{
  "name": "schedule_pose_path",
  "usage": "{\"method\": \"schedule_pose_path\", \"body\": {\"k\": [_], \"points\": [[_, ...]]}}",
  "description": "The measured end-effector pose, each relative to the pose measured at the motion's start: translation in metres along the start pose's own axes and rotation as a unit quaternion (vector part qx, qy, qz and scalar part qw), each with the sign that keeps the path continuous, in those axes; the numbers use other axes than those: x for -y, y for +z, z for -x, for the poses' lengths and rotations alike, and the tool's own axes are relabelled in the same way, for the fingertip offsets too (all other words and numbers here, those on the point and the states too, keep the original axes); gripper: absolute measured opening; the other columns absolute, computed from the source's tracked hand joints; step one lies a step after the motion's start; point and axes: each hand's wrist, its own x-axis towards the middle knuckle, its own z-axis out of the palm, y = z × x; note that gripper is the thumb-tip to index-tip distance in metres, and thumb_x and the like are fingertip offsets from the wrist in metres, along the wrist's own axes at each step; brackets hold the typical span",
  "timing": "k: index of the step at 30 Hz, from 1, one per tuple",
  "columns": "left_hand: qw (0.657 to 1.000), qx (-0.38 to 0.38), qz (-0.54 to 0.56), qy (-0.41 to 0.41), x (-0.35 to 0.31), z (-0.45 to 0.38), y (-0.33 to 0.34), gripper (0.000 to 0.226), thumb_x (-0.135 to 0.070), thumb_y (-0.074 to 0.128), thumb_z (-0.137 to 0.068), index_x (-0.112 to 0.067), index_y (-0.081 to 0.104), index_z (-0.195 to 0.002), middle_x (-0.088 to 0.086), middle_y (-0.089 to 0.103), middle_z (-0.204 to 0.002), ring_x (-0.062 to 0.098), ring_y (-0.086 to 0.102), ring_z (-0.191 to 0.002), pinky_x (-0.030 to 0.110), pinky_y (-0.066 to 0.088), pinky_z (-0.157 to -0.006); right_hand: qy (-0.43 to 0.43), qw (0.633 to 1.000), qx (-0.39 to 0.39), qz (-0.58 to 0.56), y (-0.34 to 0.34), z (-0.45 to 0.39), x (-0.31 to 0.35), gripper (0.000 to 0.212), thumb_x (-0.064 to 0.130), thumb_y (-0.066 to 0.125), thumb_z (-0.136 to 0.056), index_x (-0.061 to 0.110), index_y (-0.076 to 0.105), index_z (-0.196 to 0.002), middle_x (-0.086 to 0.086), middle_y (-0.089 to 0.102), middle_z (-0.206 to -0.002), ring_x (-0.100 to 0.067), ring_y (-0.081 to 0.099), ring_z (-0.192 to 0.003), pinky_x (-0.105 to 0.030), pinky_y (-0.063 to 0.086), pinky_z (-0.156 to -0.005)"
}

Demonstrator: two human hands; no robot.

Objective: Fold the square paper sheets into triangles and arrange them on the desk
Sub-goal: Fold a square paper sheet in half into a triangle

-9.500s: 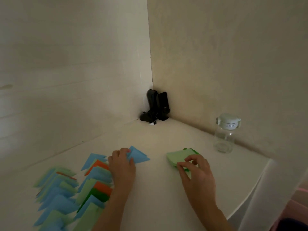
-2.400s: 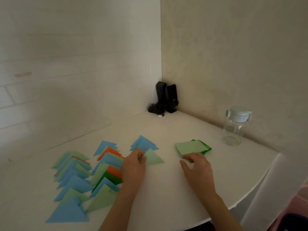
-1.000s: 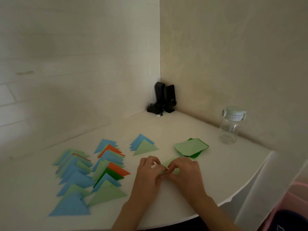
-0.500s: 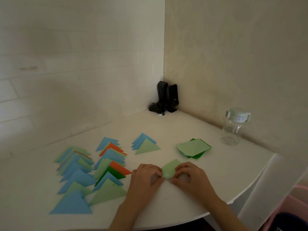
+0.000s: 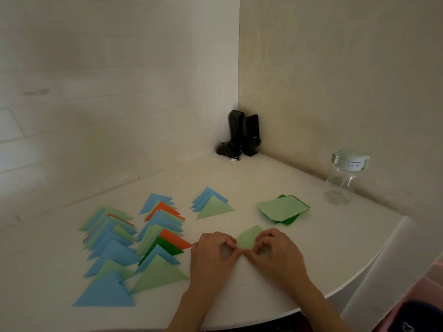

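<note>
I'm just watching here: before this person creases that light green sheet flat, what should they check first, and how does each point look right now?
1. Both hands on the light green sheet: ok, left hand and right hand pinch it.
2. Corners lined up: cannot tell, fingers hide them.
3. Bare desk under the sheet: ok.
4. Room beside the short row of triangles: ok.
5. Square sheets left in the stack: ok.
6. Water bottle well away: ok.

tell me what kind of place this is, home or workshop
Most likely a home desk corner, not a workshop: a white desk fitted between plain walls, small black speakers in the corner and a clear bottle near the wall. No tools in view, only coloured paper.
</note>
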Motion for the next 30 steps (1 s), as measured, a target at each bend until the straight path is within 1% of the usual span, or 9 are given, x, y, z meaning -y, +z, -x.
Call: {"method": "schedule_pose_path", "body": {"k": [4,8,15,17,20,22,25,28,30], "points": [[1.000,-0.003,0.012,-0.016,-0.002,-0.001,0.000,0.016,-0.055,0.059,-0.062,-0.045,0.047,-0.060,-0.026,0.063,-0.079,0.004,0.055,-0.084,0.041,0.048,-0.077,-0.012,1.000,-0.013,-0.022,0.001,0.000,-0.003,0.033,0.070,0.057,-0.060,0.042,0.040,-0.065,0.021,0.050,-0.076,0.000,0.049,-0.075,-0.010,0.033,-0.063],[0.999,0.028,0.020,-0.041,-0.001,-0.003,-0.001,0.016,-0.044,0.068,-0.064,-0.047,0.053,-0.063,-0.026,0.065,-0.081,0.004,0.056,-0.087,0.039,0.047,-0.082,0.003,0.998,0.047,-0.031,-0.004,-0.006,-0.005,0.030,0.045,0.074,-0.069,0.044,0.044,-0.071,0.019,0.052,-0.085,-0.002,0.050,-0.084,-0.019,0.040,-0.073],[0.997,0.049,0.053,-0.028,0.006,-0.003,-0.008,0.032,-0.018,0.074,-0.073,-0.048,0.062,-0.073,-0.028,0.066,-0.089,-0.001,0.059,-0.089,0.024,0.047,-0.086,-0.004,0.992,0.108,-0.058,-0.010,-0.012,-0.010,0.031,0.027,0.073,-0.075,0.051,0.053,-0.076,0.018,0.052,-0.094,-0.007,0.052,-0.093,-0.021,0.040,-0.081],[0.998,0.050,0.041,-0.003,0.008,0.000,-0.010,0.025,-0.020,0.065,-0.076,-0.044,0.067,-0.083,-0.027,0.066,-0.091,-0.001,0.058,-0.092,0.028,0.048,-0.086,-0.016,0.991,0.119,-0.053,-0.010,-0.011,-0.011,0.028,0.028,0.070,-0.078,0.052,0.057,-0.081,0.018,0.051,-0.097,-0.006,0.052,-0.095,-0.022,0.041,-0.084],[0.997,0.073,0.024,-0.006,0.004,0.001,-0.015,0.035,-0.019,0.049,-0.075,-0.040,0.067,-0.096,-0.031,0.061,-0.097,0.000,0.052,-0.098,0.030,0.045,-0.090,-0.015,0.996,0.088,-0.030,-0.009,-0.007,-0.007,0.009,0.044,0.068,-0.079,0.047,0.066,-0.086,0.019,0.051,-0.098,-0.004,0.052,-0.093,-0.022,0.041,-0.082],[0.996,0.087,0.021,-0.020,-0.002,0.002,-0.018,0.040,-0.020,0.047,-0.070,-0.047,0.061,-0.096,-0.035,0.057,-0.099,0.000,0.050,-0.101,0.030,0.042,-0.093,-0.002,0.997,0.076,-0.015,-0.009,-0.004,-0.003,0.015,0.055,0.067,-0.075,0.045,0.067,-0.085,0.020,0.051,-0.098,0.000,0.050,-0.092,-0.020,0.041,-0.079],[0.995,0.093,0.020,-0.009,-0.006,0.005,-0.020,0.044,-0.024,0.050,-0.064,-0.054,0.054,-0.096,-0.033,0.057,-0.103,-0.002,0.048,-0.104,0.030,0.039,-0.095,-0.016,0.998,0.056,0.001,-0.008,-0.001,-0.002,0.014,0.054,0.068,-0.074,0.041,0.067,-0.080,0.021,0.052,-0.097,0.001,0.048,-0.090,-0.014,0.036,-0.071],[0.996,0.092,0.009,0.020,-0.009,0.009,-0.020,0.044,-0.032,0.046,-0.060,-0.050,0.057,-0.100,-0.028,0.058,-0.108,-0.002,0.046,-0.107,0.029,0.035,-0.093,-0.023,0.998,0.042,-0.036,-0.007,0.001,-0.005,0.013,0.048,0.068,-0.076,0.035,0.067,-0.078,0.022,0.056,-0.096,0.001,0.050,-0.090,-0.004,0.032,-0.071],[0.996,0.081,0.004,0.041,-0.010,0.008,-0.019,0.044,-0.025,0.050,-0.063,-0.043,0.060,-0.102,-0.025,0.059,-0.109,0.002,0.047,-0.107,0.032,0.037,-0.091,-0.039,0.995,0.023,-0.094,-0.008,0.002,-0.007,0.024,0.054,0.061,-0.074,0.031,0.067,-0.077,0.022,0.059,-0.098,0.000,0.052,-0.092,-0.008,0.036,-0.076]]}}
